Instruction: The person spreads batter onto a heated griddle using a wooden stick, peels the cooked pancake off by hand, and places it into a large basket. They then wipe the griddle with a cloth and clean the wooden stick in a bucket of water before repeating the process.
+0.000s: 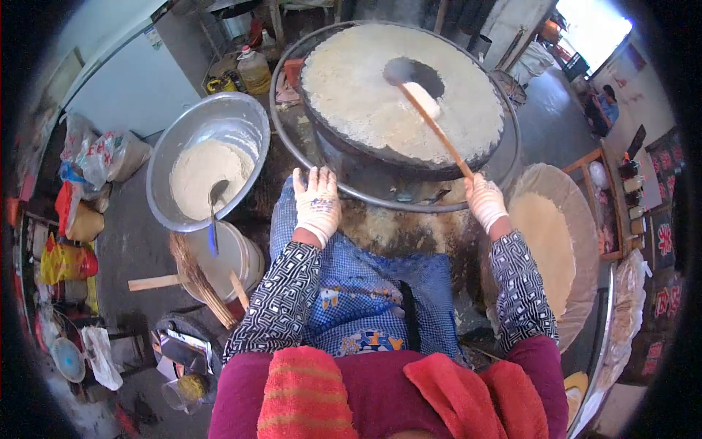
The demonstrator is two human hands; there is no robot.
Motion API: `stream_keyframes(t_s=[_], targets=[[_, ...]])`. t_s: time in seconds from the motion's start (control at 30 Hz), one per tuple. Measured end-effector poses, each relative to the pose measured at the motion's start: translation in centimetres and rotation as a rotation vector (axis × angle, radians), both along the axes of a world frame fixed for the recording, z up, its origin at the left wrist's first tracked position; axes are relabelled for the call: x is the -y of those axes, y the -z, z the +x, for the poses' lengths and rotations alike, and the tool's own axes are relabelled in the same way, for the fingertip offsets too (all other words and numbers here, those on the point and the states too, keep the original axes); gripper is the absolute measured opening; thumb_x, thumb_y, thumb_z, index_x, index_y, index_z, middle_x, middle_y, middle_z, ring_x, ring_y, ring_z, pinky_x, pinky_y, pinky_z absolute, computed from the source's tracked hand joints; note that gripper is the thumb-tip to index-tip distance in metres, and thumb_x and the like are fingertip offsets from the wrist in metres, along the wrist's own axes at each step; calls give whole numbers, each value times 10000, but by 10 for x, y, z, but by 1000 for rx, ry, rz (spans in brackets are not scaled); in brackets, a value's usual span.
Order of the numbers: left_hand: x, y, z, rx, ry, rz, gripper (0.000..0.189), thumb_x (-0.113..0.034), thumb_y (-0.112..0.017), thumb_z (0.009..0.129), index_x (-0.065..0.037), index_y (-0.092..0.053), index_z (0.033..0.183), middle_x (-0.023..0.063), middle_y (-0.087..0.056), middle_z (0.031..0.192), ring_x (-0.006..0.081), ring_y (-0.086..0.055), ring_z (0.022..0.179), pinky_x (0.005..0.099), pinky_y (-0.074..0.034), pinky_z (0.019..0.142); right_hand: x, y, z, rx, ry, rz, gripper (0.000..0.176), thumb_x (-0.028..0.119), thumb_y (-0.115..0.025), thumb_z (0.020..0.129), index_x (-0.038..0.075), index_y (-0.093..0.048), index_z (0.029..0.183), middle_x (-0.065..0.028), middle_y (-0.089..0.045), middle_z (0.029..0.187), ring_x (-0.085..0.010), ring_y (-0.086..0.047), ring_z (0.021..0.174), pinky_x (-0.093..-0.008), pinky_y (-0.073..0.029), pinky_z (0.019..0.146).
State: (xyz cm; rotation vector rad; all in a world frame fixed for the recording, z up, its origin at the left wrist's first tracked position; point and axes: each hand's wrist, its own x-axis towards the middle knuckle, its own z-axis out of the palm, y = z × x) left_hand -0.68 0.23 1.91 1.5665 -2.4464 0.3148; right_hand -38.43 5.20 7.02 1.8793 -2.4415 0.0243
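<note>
My right hand (485, 199), in a white glove, is closed around the wooden handle of a spreader (437, 133). The spreader's pale, blocky head lies near the middle of a large round griddle (414, 69). A thin layer of cream-coloured batter (351, 80) covers most of the griddle, with a dark bare patch left near its centre. My left hand (318, 206), also gloved, rests on my knee over the blue checked apron (358, 282), fingers stretched out and holding nothing. Left of it stands a metal basin (157, 179) of thick batter with a ladle (213, 208) in it.
A metal ring (351, 192) surrounds the griddle. On the right is a round, cloth-lined tray (585, 219) with a tan flat sheet. A white bucket (254, 256) and a straw brush (197, 278) sit at left, below an oil jug (253, 72). Another person (605, 106) is far right.
</note>
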Motion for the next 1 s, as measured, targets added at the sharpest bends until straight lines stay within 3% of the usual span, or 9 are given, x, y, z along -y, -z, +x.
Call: stream_keyframes(t_s=[0.03, 0.13, 0.27, 0.33, 0.4, 0.53, 0.73, 0.87, 1.0], targets=[[4, -6, 4, -29, -2, 3, 433, -138, -537, 825, -18, -568, 1240, 146, -562, 1336, 306, -459, 1318, 612, -114, 1136, -7, -15, 15, 289, 23, -30, 328, 370, -472, 970, 68, -601, 963, -221, -669, 776, -413, -661, 747, -510, -524, 666], [16, -19, 17, -77, -24, 80, 516, -196, -653, 738, -54, -582, 1229, 117, -551, 1345, 273, -447, 1317, 608, -150, 1113, -7, 28, -6, 281, -6, 50, 317, 356, -491, 956, 53, -576, 924, -217, -664, 761, -394, -665, 749, -513, -522, 720], [39, -17, 34, -18, -132, 141, 558, -272, -629, 784, -76, -551, 1300, 89, -494, 1414, 297, -387, 1362, 632, -70, 1137, 17, -5, 4, 150, 74, 1, 325, 344, -489, 955, 41, -604, 935, -218, -679, 809, -388, -667, 776, -504, -518, 718], [51, -18, 43, 23, -171, 207, 578, -274, -611, 810, -106, -512, 1354, 67, -454, 1462, 290, -348, 1399, 640, -54, 1138, 18, 12, 8, 396, 16, -34, 323, 343, -486, 960, 42, -603, 951, -222, -682, 820, -385, -671, 785, -498, -518, 718], [63, -16, 49, 37, -228, 260, 594, -266, -607, 815, -123, -487, 1379, 51, -426, 1485, 279, -326, 1415, 648, -63, 1133, 1, -16, 26, 149, -56, 113, 321, 334, -480, 967, 36, -598, 971, -224, -683, 826, -386, -672, 789, -497, -518, 716], [79, -32, 57, 45, -276, 261, 600, -238, -610, 803, -110, -480, 1375, 72, -401, 1495, 278, -344, 1399, 661, -153, 1110, 8, -25, 16, 210, 123, 49, 330, 325, -475, 974, 21, -604, 981, -225, -684, 843, -381, -673, 816, -488, -519, 733], [-8, -36, -2, -70, 169, 139, 577, -276, -630, 756, -58, -533, 1281, 123, -496, 1382, 313, -398, 1337, 635, -125, 1129, -2, -9, 11, 311, 76, 115, 361, 343, -465, 972, 23, -625, 1024, -211, -693, 897, -363, -678, 875, -474, -520, 760], [-28, -10, -14, -60, 180, 109, 664, -292, -596, 781, 40, -457, 1338, 233, -459, 1399, 401, -351, 1353, 643, -60, 1135, 15, -21, 10, 300, 120, 49, 370, 349, -480, 966, 9, -620, 1008, -216, -692, 877, -387, -676, 845, -489, -524, 733], [-14, -10, 1, 21, 158, 108, 624, -285, -583, 803, 39, -487, 1328, 203, -453, 1427, 359, -338, 1381, 638, -30, 1150, 5, -23, 13, 255, 75, 76, 387, 359, -471, 971, 4, -624, 1005, -205, -693, 876, -382, -673, 836, -484, -519, 743]])
